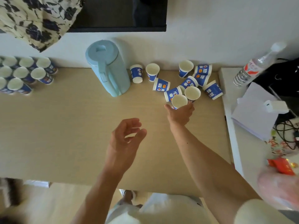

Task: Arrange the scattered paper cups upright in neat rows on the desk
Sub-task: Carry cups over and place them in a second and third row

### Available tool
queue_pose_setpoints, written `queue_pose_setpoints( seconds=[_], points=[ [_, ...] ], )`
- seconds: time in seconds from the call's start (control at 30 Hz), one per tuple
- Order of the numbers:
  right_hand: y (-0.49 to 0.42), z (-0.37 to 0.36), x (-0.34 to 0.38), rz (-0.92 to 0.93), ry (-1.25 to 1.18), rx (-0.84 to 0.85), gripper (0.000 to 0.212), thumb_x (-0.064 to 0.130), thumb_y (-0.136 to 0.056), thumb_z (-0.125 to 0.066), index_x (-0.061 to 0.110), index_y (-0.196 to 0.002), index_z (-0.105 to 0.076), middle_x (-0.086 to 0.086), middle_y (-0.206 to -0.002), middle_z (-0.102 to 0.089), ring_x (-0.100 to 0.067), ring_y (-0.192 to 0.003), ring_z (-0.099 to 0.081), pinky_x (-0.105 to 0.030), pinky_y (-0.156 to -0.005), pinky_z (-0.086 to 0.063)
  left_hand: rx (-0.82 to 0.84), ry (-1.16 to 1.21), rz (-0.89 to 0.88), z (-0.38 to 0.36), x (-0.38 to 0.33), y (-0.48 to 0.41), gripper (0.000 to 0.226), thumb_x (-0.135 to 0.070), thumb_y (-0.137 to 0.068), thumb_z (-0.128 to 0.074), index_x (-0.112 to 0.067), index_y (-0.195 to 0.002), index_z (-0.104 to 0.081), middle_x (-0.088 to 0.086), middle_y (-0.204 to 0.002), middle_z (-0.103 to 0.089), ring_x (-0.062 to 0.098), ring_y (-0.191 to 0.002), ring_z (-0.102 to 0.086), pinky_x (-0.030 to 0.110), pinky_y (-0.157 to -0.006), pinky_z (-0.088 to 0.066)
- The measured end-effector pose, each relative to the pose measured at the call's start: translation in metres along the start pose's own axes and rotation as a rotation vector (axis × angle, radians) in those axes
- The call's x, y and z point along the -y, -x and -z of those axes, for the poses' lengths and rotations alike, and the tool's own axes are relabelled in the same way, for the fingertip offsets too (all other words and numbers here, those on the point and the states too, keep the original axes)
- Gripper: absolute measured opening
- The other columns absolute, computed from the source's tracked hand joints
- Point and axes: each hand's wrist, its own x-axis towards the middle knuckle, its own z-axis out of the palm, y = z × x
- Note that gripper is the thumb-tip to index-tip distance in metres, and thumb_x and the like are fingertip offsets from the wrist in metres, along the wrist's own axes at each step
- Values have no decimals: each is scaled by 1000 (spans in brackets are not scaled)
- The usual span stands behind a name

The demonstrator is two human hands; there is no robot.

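Observation:
Blue-and-white paper cups lie scattered (188, 83) at the desk's far right, some upright, some tipped or upside down. My right hand (180, 114) grips two of them from the near side: an upright cup (179, 101) and a second upright cup (192, 93) beside it. Several cups stand upright in neat rows (24, 73) at the far left. My left hand (125, 139) hovers over the middle of the desk, fingers curled apart, holding nothing.
A light blue lidded jug (106, 67) stands at the back between the two cup groups. A white side table (236, 143) on the right carries a water bottle (252, 67), papers, cables and a black bag. A dark screen (119, 13) hangs on the wall.

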Motion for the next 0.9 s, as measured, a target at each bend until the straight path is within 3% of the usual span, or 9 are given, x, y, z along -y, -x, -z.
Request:
queue_pose_setpoints(
  seconds=[0.17, 0.33, 0.43, 0.53, 0.63, 0.73, 0.8, 0.9],
  points=[
    [-11, -5, 2, 27, 23, -34, 95, 44, -68, -87, 16, -145, -39, -10, -140, -49, -33, -127, -52, -49, -97, -46, -44, -25, 19, 4, 4, 7, 24, -17, -89, -77, -25, -110, -69, -12, -102, -76, -1, -94, -70, 13, -76, -53],
    [-10, 7, 1, 115, 28, 0, 84, 46, -72, -85, 16, -140, -45, -6, -139, -55, -29, -128, -54, -48, -99, -45, -25, -67, 23, -8, 1, 5, 27, -19, -88, -77, -24, -113, -68, -10, -107, -74, -1, -98, -69, 21, -80, -55],
    [3, 28, 7, 188, -78, 200, 75, 46, -67, -86, 20, -129, -53, 3, -126, -63, -20, -116, -62, -44, -100, -49, -10, -179, -7, -20, 0, -3, 34, -21, -86, -78, -22, -117, -65, -10, -111, -71, 5, -104, -66, 33, -87, -56],
    [19, 59, 21, 235, -136, 498, 69, 45, -64, -90, 22, -121, -58, 7, -111, -67, -11, -102, -66, -33, -88, -54, 12, -338, -59, -33, 2, -12, 54, -21, -82, -82, -20, -129, -57, -7, -124, -64, 11, -113, -60, 35, -94, -52],
    [33, 92, 39, 294, -122, 731, 75, 53, -58, -90, 24, -121, -60, 7, -110, -69, -10, -100, -67, -28, -80, -53, 57, -418, -82, -47, 3, -20, 76, -22, -79, -85, -19, -143, -45, -5, -136, -55, 13, -125, -52, 31, -101, -45],
    [45, 120, 54, 295, -129, 830, 81, 60, -47, -86, 30, -117, -61, 10, -112, -70, -10, -103, -69, -31, -84, -57, 92, -405, -114, -61, 0, -25, 87, -20, -75, -87, -17, -148, -40, -4, -140, -54, 11, -127, -51, 20, -101, -42],
    [51, 133, 59, 294, -133, 872, 78, 61, -44, -85, 33, -113, -62, 13, -109, -71, -6, -101, -69, -30, -85, -58, 90, -361, -159, -70, -2, -27, 82, -18, -74, -88, -17, -143, -45, -8, -130, -60, 2, -114, -58, 5, -89, -42],
    [54, 147, 64, 290, -151, 910, 77, 59, -45, -85, 32, -113, -63, 13, -109, -72, -5, -101, -70, -30, -86, -58, 50, -306, -193, -79, -6, -30, 65, -17, -76, -86, -17, -132, -54, -14, -111, -64, -14, -94, -60, 0, -76, -42]
  ],
)
